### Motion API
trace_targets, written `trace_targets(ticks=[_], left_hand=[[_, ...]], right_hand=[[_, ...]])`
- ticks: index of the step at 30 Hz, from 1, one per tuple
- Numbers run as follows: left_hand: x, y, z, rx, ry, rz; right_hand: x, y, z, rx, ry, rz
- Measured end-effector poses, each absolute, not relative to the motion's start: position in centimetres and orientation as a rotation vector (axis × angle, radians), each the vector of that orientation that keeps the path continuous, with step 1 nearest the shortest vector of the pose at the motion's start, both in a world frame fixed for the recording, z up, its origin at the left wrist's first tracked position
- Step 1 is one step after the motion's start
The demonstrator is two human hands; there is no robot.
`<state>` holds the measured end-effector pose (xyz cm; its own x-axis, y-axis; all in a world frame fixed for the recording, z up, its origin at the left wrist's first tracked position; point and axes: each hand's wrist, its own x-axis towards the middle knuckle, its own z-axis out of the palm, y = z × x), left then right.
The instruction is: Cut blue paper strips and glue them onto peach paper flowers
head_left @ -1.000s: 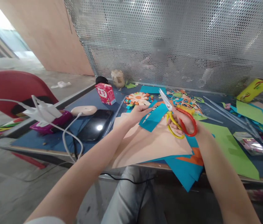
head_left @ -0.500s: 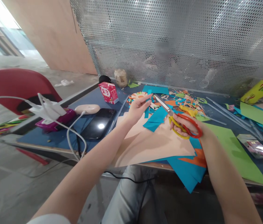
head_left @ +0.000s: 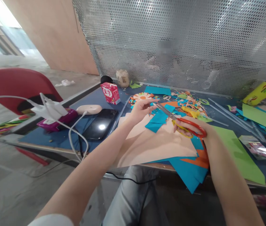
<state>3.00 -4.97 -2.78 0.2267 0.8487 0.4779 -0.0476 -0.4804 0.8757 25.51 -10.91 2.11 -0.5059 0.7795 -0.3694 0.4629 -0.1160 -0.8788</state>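
My right hand [head_left: 187,125] is wrapped round a pair of scissors [head_left: 167,111] with one red and one yellow handle. Their blades point up and left, reaching my left fingertips. My left hand [head_left: 142,110] pinches a small piece of blue paper [head_left: 152,104], mostly hidden by the fingers. Below the blades, blue paper pieces [head_left: 157,121] lie on a large pale peach sheet [head_left: 147,147]. Just behind my left hand sits an orange and white paper flower [head_left: 142,96].
Paper scraps [head_left: 189,99] litter the back of the blue table. A phone [head_left: 101,124], white cable, pink box [head_left: 110,93] and purple tissue box [head_left: 59,121] stand left. Green paper [head_left: 236,153] and clear sticks [head_left: 232,114] lie right. A perforated metal panel [head_left: 182,40] closes the back.
The scissor blades have closed together near my left fingertips. The blue strip that stood above my left fingers now shows lower, by the blade tips. The right hand has shifted slightly.
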Motion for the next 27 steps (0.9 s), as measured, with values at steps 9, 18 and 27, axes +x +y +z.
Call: trace_targets(ticks=[9,18,27], left_hand=[[2.3,-6.2,-1.5,1.676,0.634,0.921],[2.2,-5.9,-2.0,1.644,0.649,0.845],[2.1,-5.8,-2.2,1.711,0.736,0.902]], right_hand=[[26.7,-11.6,2.8,-1.298,-2.068,1.809],[27.2,-11.5,2.0,-1.123,-2.072,1.845],[27.0,-11.2,0.9,-1.129,-1.866,2.064]])
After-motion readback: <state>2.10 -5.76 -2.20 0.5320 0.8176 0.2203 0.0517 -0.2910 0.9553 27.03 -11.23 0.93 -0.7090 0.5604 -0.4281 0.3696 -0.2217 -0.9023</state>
